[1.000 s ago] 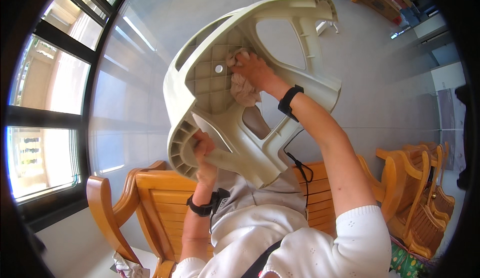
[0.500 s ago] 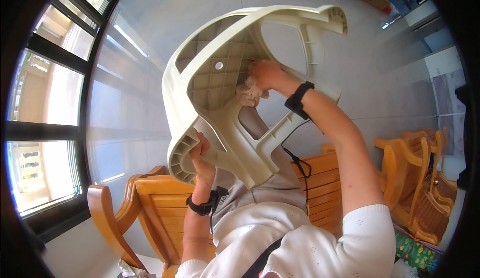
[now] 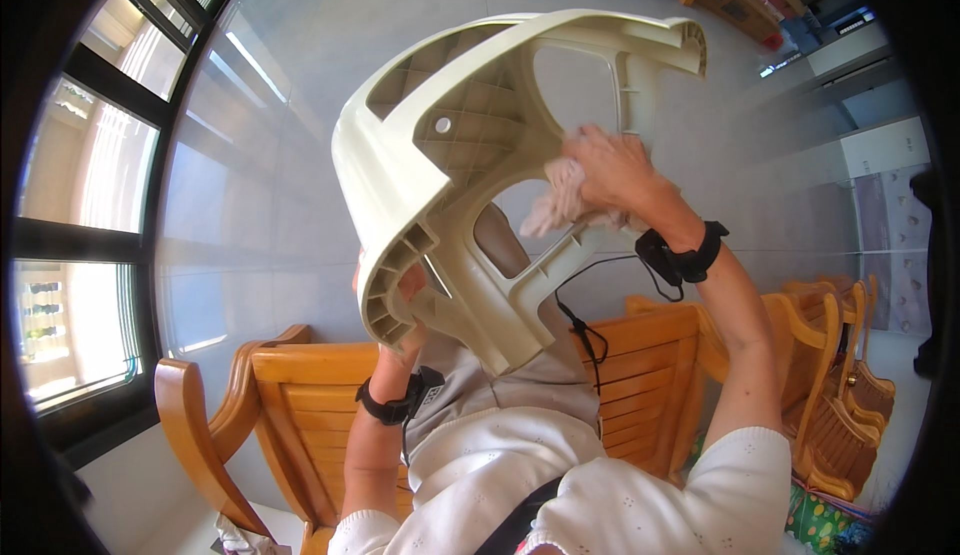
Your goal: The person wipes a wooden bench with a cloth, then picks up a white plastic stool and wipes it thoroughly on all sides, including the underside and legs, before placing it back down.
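Note:
A cream plastic stool (image 3: 480, 145) is held tilted above my lap, with its ribbed underside and open leg frame facing me. My left hand (image 3: 411, 287) grips one leg at the lower left, and the leg's ribbed end hides part of its fingers. In my right hand (image 3: 612, 170) is a crumpled beige-pink cloth (image 3: 560, 198), bunched under closed fingers. This hand is at the right side of the stool, by the leg openings; whether the cloth touches the plastic there I cannot tell.
A slatted wooden bench (image 3: 325, 380) is behind and beside me, and more wooden chairs (image 3: 840, 395) stand at the right. Dark-framed windows (image 3: 85, 170) line the left. A wooden piece of furniture (image 3: 730, 5) with boxes is at the far right. A black cord (image 3: 575, 320) hangs near my right wrist.
My right hand with the cloth has come out from the underside of the seat, moving right and slightly down. The stool has turned a little and shifted slightly right, still gripped by my left hand.

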The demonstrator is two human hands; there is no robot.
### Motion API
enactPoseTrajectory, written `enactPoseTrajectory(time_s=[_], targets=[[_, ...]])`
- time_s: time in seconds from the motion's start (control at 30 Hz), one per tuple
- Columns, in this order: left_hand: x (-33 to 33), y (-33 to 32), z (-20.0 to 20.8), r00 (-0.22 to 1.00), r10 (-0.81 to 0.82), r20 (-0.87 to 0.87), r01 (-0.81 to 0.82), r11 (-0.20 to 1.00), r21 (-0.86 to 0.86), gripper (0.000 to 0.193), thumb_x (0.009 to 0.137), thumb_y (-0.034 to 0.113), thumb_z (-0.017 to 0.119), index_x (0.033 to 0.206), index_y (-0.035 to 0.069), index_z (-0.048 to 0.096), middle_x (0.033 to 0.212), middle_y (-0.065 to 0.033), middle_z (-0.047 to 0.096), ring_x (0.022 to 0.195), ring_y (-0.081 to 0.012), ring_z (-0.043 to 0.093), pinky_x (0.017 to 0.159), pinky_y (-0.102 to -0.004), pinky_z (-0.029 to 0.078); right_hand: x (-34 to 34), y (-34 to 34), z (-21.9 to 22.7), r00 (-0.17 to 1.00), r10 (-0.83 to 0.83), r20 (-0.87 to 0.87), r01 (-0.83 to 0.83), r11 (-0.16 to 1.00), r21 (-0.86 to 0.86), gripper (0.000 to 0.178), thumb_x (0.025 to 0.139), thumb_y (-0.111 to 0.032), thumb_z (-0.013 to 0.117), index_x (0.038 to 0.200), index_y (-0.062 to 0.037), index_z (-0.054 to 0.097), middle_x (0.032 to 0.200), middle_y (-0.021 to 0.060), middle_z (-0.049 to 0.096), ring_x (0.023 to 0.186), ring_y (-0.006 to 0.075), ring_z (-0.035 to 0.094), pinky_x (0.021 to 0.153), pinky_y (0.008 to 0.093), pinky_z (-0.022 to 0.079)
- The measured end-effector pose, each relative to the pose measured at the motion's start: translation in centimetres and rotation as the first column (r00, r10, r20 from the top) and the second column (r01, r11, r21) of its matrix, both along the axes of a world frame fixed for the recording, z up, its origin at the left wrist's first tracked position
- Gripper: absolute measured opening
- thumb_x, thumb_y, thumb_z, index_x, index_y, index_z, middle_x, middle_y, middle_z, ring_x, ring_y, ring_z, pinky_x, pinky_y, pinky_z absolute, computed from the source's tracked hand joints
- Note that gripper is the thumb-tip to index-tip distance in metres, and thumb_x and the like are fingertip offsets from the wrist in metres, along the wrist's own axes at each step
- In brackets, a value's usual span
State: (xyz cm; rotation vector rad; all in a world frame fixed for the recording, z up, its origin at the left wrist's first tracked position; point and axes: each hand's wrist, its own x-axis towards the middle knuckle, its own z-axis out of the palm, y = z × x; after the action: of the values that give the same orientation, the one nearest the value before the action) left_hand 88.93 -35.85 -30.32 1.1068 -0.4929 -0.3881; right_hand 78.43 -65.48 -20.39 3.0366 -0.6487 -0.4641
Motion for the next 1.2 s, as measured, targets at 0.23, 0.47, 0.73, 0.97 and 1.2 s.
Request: enactPoseTrajectory(time_s=[0.23,0.47,0.73,0.97,1.2], targets=[[-0.6,0.2,-1.8,0.997,0.074,-0.015,-0.071,0.989,0.132,0.034,0.089,0.019,0.068,0.112,-0.004,0.058,0.101,-0.0052,0.061,0.091,-0.0144,0.057,0.079,-0.0273,0.047,9.4,-1.7,-7.3,0.778,0.492,0.391,-0.048,0.666,-0.744,0.034,0.076,-0.018,0.065,0.109,-0.0205,0.063,0.120,0.0020,0.051,0.101,0.0289,0.053,0.066,0.0385,0.050],[-1.1,0.8,-4.2,0.981,0.151,-0.124,-0.124,0.971,0.206,0.035,0.092,0.020,0.064,0.116,-0.003,0.055,0.105,-0.0084,0.058,0.093,-0.0154,0.056,0.082,-0.0279,0.045,9.4,-4.7,-13.2,0.745,0.413,0.523,0.089,0.717,-0.692,0.037,0.075,-0.018,0.066,0.111,-0.0093,0.068,0.114,0.0100,0.054,0.100,0.0317,0.052,0.062,0.0381,0.046],[-0.6,-0.3,-1.8,0.985,0.133,0.109,-0.148,0.978,0.148,0.035,0.088,0.036,0.062,0.096,0.003,0.052,0.085,-0.0016,0.046,0.077,-0.0093,0.042,0.067,-0.0236,0.033,3.7,-1.1,-15.9,0.872,-0.053,0.487,0.182,0.958,-0.220,0.029,0.079,-0.019,0.066,0.105,-0.0057,0.067,0.110,0.0153,0.057,0.098,0.0318,0.056,0.068,0.0375,0.050],[-0.6,-1.3,-0.2,0.994,0.102,0.044,-0.110,0.957,0.270,0.044,0.084,0.035,0.072,0.101,-0.002,0.053,0.093,-0.0035,0.055,0.087,-0.0111,0.051,0.078,-0.0256,0.042,1.2,-0.6,-13.6,0.916,0.283,0.284,-0.183,0.926,-0.331,0.016,0.075,-0.029,0.067,0.086,-0.0189,0.073,0.096,0.0123,0.066,0.103,0.0274,0.056,0.087,0.0424,0.041],[-0.6,-1.5,-0.8,0.987,0.143,0.076,-0.156,0.965,0.211,0.026,0.086,0.027,0.048,0.069,0.011,0.036,0.067,0.0025,0.029,0.061,-0.0092,0.026,0.059,-0.0261,0.022,-4.1,-0.1,-9.0,0.999,-0.044,-0.011,0.044,0.995,0.086,0.029,0.070,-0.022,0.067,0.096,-0.0112,0.072,0.093,0.0170,0.070,0.090,0.0340,0.067,0.073,0.0479,0.054]])
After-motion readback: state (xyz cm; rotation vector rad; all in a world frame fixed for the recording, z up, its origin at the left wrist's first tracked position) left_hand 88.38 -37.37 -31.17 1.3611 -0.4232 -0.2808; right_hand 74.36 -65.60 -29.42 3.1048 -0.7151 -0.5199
